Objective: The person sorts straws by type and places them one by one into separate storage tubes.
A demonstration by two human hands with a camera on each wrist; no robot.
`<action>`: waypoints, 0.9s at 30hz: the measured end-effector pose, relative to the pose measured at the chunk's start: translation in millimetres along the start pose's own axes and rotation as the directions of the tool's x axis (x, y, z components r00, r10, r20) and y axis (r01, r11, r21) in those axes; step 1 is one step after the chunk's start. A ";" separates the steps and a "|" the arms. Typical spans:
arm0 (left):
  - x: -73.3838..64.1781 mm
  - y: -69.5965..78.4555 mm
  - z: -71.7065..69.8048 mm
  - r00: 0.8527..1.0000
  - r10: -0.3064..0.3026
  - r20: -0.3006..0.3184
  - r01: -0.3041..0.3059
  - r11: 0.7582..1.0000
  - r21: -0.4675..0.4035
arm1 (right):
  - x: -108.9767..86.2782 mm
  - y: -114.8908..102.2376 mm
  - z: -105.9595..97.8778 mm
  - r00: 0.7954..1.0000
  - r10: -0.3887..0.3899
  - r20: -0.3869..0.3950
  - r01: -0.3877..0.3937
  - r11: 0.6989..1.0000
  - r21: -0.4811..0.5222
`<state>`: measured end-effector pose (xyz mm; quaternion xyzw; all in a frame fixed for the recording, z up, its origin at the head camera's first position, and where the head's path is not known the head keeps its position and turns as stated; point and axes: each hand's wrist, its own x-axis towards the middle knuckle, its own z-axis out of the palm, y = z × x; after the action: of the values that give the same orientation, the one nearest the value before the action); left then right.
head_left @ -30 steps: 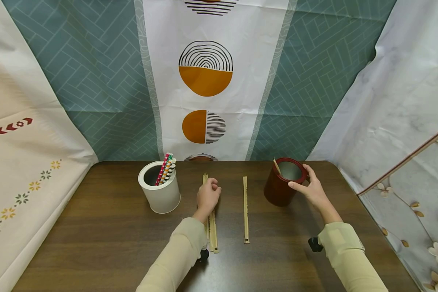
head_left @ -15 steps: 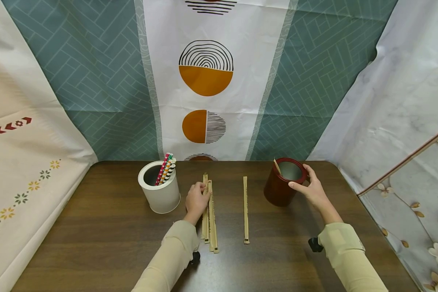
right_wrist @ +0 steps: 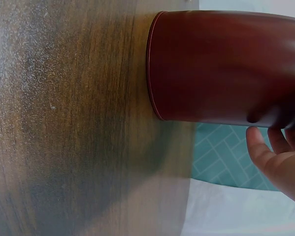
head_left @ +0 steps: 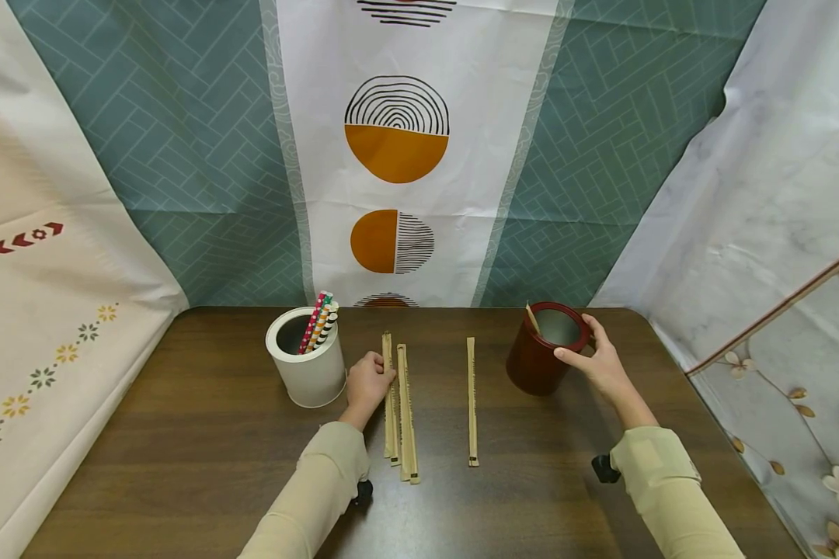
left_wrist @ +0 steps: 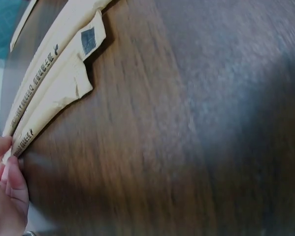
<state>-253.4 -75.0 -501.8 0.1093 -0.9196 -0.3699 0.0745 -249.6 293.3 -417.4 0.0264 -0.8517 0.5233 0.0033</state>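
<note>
My left hand [head_left: 368, 386] pinches one of the two left slim tan paper-wrapped sticks [head_left: 391, 431] between thumb and fingers. In the left wrist view, the fingertips [left_wrist: 13, 172] are at the end of the printed wrappers [left_wrist: 53, 93]. Just to the right lies another overlapping pair of wrapped sticks [head_left: 407, 423]; a single wrapped stick [head_left: 471, 404] lies apart, nearer the middle. My right hand [head_left: 599, 365] grips the rim of an upright dark red canister [head_left: 534, 365], thumb in front and fingers along the far side. A wrapper's tip [head_left: 532, 318] pokes out of it.
A white canister [head_left: 312, 382] stands left of the left hand, close to the knuckles, with several patterned paper straws [head_left: 318, 326] leaning in it. Patterned cloths hang behind and beside the brown wooden table [head_left: 203, 435].
My left hand has moved left from over the bundle and come down onto the left sticks, which have shifted slightly left, away from the other pair. The right hand and red canister stay still.
</note>
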 end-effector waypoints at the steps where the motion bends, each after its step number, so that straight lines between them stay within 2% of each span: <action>1: 0.0 -0.7 -0.8 1.000 -0.001 0.004 0.001 1.000 -0.002 | -0.3 -0.6 -0.1 1.000 0.000 0.001 0.000 1.000 0.000; 8: -2.5 -1.5 -8.2 0.998 -0.053 0.026 0.052 0.998 0.017 | -1.7 -3.3 -0.1 1.000 -0.006 0.003 0.006 1.000 -0.005; 14: -2.9 -0.9 -12.2 0.996 -0.070 0.058 0.068 0.997 0.039 | -1.3 -3.0 -0.4 1.000 -0.001 0.004 0.001 1.000 -0.016; 20: -0.4 -4.8 -11.5 0.994 -0.069 0.084 0.064 0.996 0.056 | -1.0 -2.8 -0.4 1.000 -0.007 0.006 0.007 1.000 -0.020; 27: 0.6 -7.8 -13.3 0.996 -0.041 0.075 0.041 0.999 -0.001 | -0.9 -1.0 -0.4 1.000 -0.001 0.009 0.001 1.000 -0.012</action>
<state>-249.9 -89.5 -497.7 0.1144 -0.9188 -0.3763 0.0326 -248.6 293.3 -416.4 0.0294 -0.8549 0.5180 -0.0002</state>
